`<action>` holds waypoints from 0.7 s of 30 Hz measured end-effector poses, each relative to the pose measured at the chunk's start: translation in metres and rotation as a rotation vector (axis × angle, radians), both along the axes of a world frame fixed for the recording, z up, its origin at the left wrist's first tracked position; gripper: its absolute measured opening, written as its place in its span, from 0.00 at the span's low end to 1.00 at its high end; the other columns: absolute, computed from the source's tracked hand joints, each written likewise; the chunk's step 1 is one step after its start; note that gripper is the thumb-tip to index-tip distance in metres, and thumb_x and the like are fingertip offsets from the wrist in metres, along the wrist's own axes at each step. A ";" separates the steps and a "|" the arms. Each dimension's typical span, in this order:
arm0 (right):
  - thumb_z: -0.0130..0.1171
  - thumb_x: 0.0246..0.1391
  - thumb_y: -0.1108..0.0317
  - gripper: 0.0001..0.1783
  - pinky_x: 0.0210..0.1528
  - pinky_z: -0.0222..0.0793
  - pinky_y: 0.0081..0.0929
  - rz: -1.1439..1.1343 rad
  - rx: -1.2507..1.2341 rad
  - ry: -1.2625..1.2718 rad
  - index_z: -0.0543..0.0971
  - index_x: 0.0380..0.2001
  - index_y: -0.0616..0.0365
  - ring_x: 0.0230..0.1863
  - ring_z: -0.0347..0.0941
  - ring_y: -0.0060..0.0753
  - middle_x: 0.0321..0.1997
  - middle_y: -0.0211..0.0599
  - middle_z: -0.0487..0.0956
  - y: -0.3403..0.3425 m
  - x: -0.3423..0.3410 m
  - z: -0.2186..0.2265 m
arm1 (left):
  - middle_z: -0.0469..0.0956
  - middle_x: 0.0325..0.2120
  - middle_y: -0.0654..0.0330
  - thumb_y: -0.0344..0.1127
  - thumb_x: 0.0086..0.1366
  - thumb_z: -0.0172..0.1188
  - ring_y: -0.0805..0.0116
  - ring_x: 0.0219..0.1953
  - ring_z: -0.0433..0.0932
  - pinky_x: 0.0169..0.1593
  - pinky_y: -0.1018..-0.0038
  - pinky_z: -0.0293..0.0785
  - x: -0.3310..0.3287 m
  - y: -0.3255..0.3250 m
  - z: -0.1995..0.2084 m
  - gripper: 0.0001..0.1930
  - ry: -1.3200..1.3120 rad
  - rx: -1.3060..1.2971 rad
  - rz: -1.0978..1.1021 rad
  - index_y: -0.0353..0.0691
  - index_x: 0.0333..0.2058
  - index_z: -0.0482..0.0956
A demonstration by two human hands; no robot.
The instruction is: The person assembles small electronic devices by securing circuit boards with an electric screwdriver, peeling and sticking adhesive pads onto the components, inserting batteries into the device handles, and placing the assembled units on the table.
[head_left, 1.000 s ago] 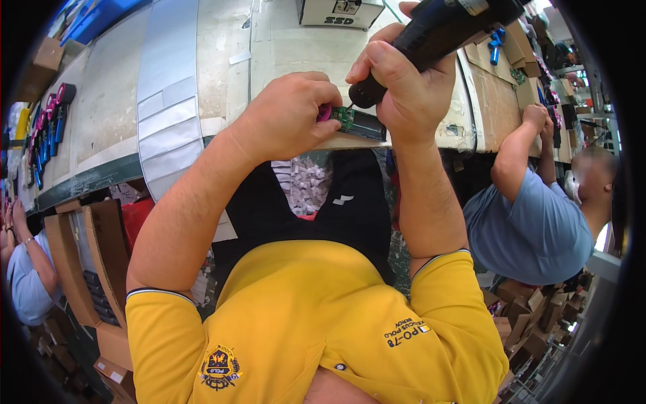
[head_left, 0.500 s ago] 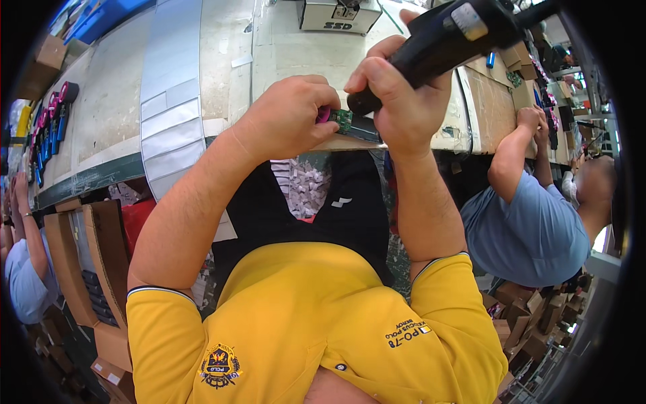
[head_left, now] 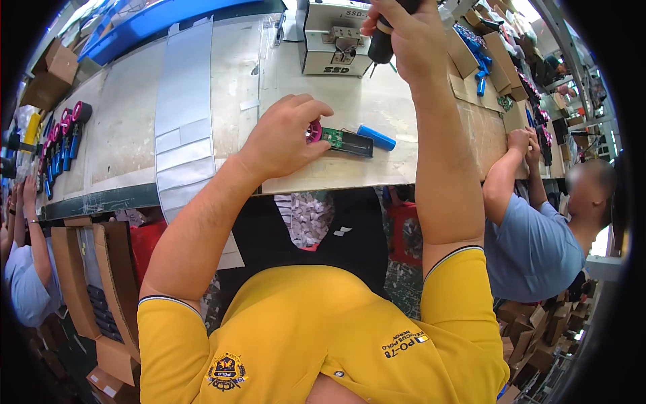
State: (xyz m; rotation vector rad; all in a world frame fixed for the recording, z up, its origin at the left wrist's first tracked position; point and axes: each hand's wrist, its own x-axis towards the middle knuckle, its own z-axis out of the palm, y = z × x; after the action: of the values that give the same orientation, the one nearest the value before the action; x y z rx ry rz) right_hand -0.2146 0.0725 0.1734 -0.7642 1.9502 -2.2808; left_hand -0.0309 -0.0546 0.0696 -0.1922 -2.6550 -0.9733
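Device with bared circuit board at the left hand, driver raised clear

Device [head_left: 343, 141] and left hand [head_left: 284, 135] meet near the front of the worktable [head_left: 377, 170]. A pink ring [head_left: 313, 132] forms one end; a green circuit board [head_left: 332, 137] sits beside it, and a black shell [head_left: 359, 145] runs off to the right. The thumb lies at the board's end of the ring, the index finger arched above it; the other fingers are hidden, so I cannot tell whether they truly pinch.

It looks light and stiff, with smooth plastic that may slide a little. The exposed board seems the fragile part, so the ring or the shell's outer edges would be the safer hold, with fingertips off the components.

Just beyond the shell lies a blue cylinder [head_left: 376, 137]. Farther out, the right hand [head_left: 412, 42] is wrapped round a black driver [head_left: 381, 47], its bit pointing down, apart from the device, before a white metal machine [head_left: 319, 50]. Well to the left, a pale segmented strip [head_left: 185, 108] crosses the table.
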 end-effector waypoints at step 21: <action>0.59 0.59 0.77 0.18 0.21 0.70 0.23 -0.143 -0.031 0.092 0.72 0.53 0.60 0.18 0.72 0.28 0.28 0.36 0.77 -0.040 -0.039 -0.030 | 0.80 0.50 0.53 0.37 0.57 0.79 0.56 0.48 0.81 0.55 0.66 0.80 0.007 0.000 -0.033 0.37 0.008 0.259 0.147 0.36 0.63 0.72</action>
State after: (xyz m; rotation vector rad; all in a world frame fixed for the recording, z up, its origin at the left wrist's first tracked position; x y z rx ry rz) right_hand -0.2540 0.0327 0.1430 -0.7689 2.0773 -2.4016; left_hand -0.0239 -0.0546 0.0368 0.0555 -2.4636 -1.2479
